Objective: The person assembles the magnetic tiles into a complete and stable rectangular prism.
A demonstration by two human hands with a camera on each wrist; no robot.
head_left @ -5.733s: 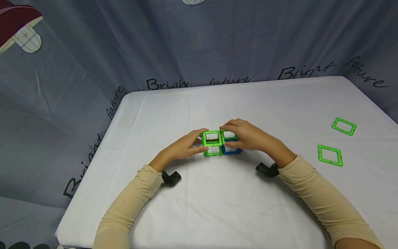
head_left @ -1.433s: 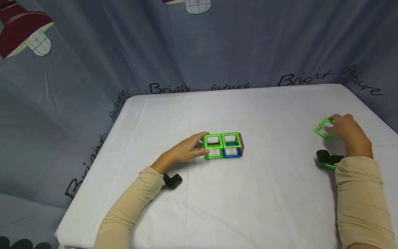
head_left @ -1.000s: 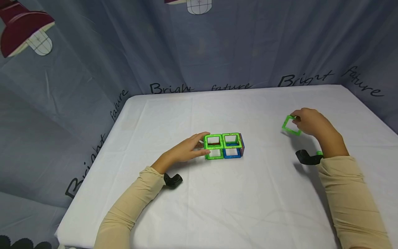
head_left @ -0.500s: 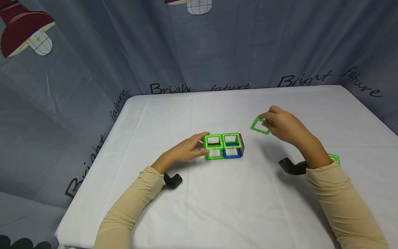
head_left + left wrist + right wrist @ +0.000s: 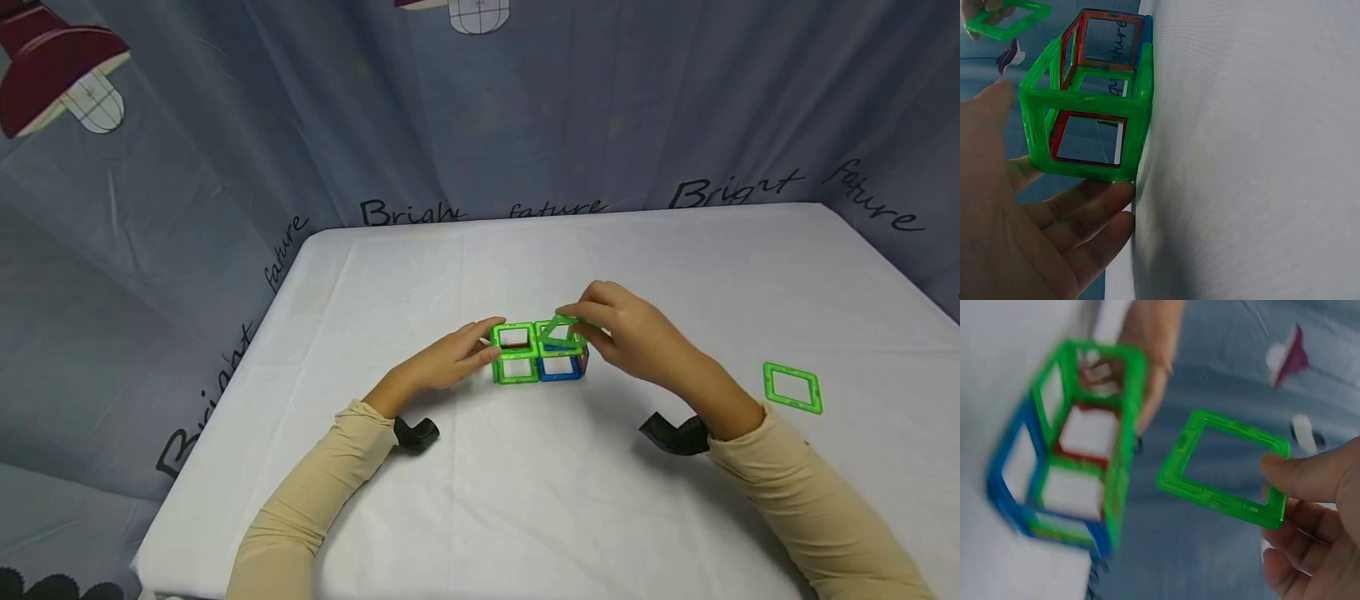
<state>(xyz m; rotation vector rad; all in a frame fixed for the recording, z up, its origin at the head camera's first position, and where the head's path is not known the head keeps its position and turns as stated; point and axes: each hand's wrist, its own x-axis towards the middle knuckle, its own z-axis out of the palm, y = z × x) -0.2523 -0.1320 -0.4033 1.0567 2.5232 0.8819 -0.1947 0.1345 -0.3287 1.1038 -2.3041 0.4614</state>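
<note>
a: nearest the camera, two beige sleeves come in over the white counter (image 5: 525, 517), a small black wrist mount under each.

b: and the left hand (image 5: 442, 364)?

a: it sits at the left end of the tile box (image 5: 536, 354). in the left wrist view the fingers (image 5: 1088, 206) lie straight and relaxed, tips against the bottom edge of the box's green end frame, palm open. nothing is gripped.

b: what is the box made of?

a: square frames joined edge to edge: green ones on top and on the left, a blue one low on the right front, red and orange panels inside. it stands on the counter, about the middle.

b: right hand (image 5: 637, 337) now.

a: it's just right of the box, pinching a green square tile (image 5: 564, 330) by one edge. the right wrist view shows the thumb on top and the other fingers (image 5: 1291, 562) curled under that edge. the tile is tilted, in the air over the box's right top; whether it touches the top frame, i can't tell.

b: anything else on the counter?

a: one more green square (image 5: 792, 387) lying flat, well apart to the right. beyond the far edge hangs a blue-grey curtain (image 5: 480, 125) printed with lamps and writing.
</note>
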